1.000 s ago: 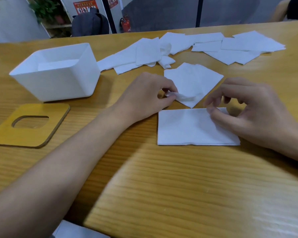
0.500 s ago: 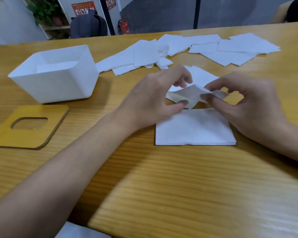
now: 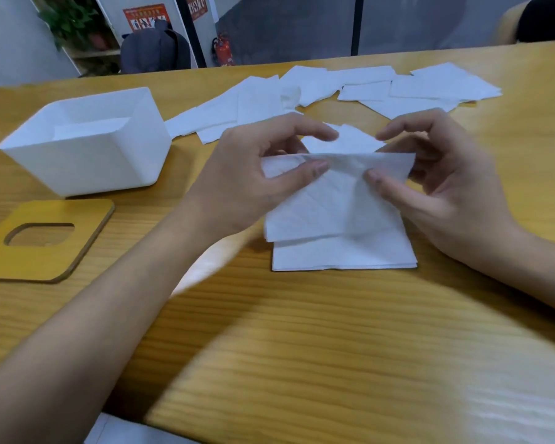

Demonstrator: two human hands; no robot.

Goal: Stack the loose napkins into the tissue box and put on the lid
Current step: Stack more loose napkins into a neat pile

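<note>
Fingers (image 3: 314, 169) of left hand (image 3: 247, 190) and right hand (image 3: 449, 193) pinch napkin (image 3: 334, 203) above stack (image 3: 343, 256); tissue box (image 3: 87, 165), lid (image 3: 80, 229) leftward, loose napkins (image 3: 430, 88) beyond

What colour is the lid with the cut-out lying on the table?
The lid is mustard yellow with a darker edge; head view.

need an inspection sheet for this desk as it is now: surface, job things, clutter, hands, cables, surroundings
surface: yellow wood-grain table
job's things: open white plastic tissue box, white sheet inside; flat yellow wooden lid with slot beside it; squared pile of white napkins; loose white napkins scattered farther back
clutter: white item at near edge, unclear
grippers: left hand and right hand both pinch one held white napkin over the pile
cables: nothing seen
surroundings: dark backpack, red fire extinguisher, green plant
</note>
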